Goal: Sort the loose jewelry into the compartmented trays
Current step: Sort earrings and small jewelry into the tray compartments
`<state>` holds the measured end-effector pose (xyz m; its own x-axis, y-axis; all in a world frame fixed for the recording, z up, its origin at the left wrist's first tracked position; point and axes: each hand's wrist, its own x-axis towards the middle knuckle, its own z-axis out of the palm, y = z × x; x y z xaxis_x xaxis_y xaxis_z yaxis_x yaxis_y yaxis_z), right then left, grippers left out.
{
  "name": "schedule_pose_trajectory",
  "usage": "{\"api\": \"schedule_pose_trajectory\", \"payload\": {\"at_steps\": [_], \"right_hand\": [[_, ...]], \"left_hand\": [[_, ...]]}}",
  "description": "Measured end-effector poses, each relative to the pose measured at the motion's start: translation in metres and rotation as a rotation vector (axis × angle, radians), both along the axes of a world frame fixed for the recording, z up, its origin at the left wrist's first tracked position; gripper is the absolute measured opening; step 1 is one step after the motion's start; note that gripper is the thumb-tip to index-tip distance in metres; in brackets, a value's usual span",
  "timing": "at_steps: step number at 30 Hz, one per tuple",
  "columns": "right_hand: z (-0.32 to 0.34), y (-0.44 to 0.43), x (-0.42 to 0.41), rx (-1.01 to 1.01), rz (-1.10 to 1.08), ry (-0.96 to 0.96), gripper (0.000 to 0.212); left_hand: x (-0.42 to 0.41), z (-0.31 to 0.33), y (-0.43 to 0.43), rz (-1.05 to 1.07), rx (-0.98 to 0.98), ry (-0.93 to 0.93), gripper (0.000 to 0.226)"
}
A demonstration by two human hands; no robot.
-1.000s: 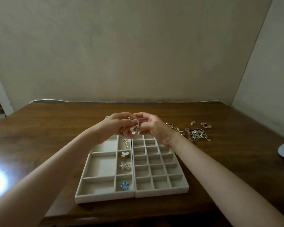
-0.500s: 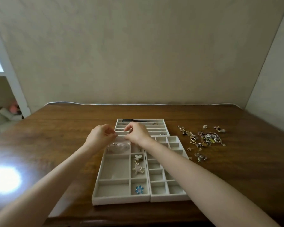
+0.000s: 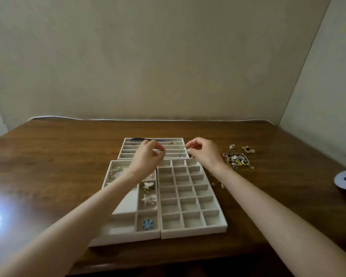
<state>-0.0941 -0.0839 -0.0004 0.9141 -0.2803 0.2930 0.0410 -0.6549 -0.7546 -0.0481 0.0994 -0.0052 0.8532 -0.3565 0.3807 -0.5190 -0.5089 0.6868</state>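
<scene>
From the head camera, both hands hover over the slotted tray (image 3: 168, 138), which lies just behind the grid tray (image 3: 194, 233) on the table (image 3: 68, 156). The left hand (image 3: 148, 158) and right hand (image 3: 205, 154) are held apart, each with thumb and forefinger drawn together. Whether a fine chain runs between the fingers I cannot tell. The loose jewelry (image 3: 236, 158) lies heaped right of the grid tray, near the right wrist. Touching the grid tray's left side, the wide-compartment tray (image 3: 132, 238) holds a butterfly piece (image 3: 148, 184), a starfish piece (image 3: 149, 199) and a blue flower piece (image 3: 147, 224). If a chain is held, it is best kept taut, lowered level along one long slot, and let go at both ends together so it does not kink.
</scene>
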Motion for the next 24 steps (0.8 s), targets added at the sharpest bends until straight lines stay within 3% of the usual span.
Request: {"api": "schedule_pose_trajectory", "payload": {"at_steps": [10,13,19,24], "right_hand": [[-0.019,-0.12,-0.018,-0.131,-0.473,0.113,0.015],[-0.028,-0.142,-0.018,-0.187,-0.582,0.207,0.025],[-0.037,-0.162,-0.015,-0.223,-0.631,0.35,0.039],[-0.032,-0.161,-0.016,-0.273,-0.576,0.403,0.026]], "left_hand": [[-0.027,-0.001,-0.099,-0.186,0.043,0.018,0.015],[-0.035,-0.001,-0.117,-0.22,0.04,0.052,0.013],[-0.038,0.0,-0.133,-0.249,0.028,0.073,0.007],[-0.034,-0.003,-0.136,-0.251,0.03,0.088,0.008]]}}
